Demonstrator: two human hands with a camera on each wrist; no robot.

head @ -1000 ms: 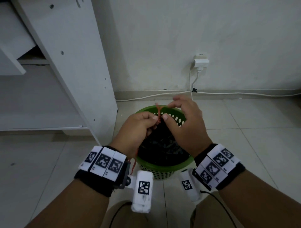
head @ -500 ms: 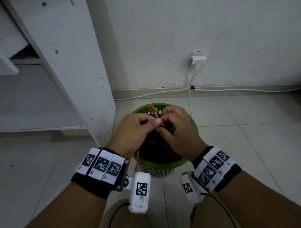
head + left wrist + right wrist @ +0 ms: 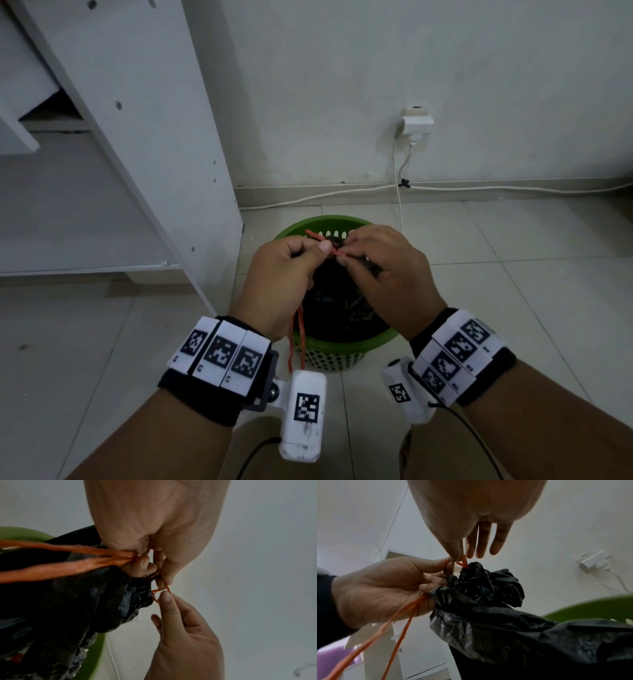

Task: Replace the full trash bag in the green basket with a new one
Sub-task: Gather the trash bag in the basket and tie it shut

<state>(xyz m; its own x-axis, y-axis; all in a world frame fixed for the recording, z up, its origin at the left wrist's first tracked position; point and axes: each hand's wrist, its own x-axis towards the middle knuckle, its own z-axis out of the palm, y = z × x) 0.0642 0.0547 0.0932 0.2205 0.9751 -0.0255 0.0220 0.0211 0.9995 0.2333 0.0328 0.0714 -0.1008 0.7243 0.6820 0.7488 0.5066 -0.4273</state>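
A green perforated basket stands on the tiled floor and holds a full black trash bag. The bag's top is gathered into a neck above the rim. My left hand grips the orange drawstring at that neck, and two long strands hang down from its palm. My right hand pinches a short loop of the drawstring between thumb and forefinger, right against the left thumb. Its other fingers are straight.
A white shelf unit stands close to the basket's left. Behind it on the wall sits a white plug, with cables running along the skirting. Tiled floor lies open to the right.
The right hand came down from a raised strand and closed in against the left hand. Both now work the drawstring at the bag's neck, and the loose loop has shrunk.
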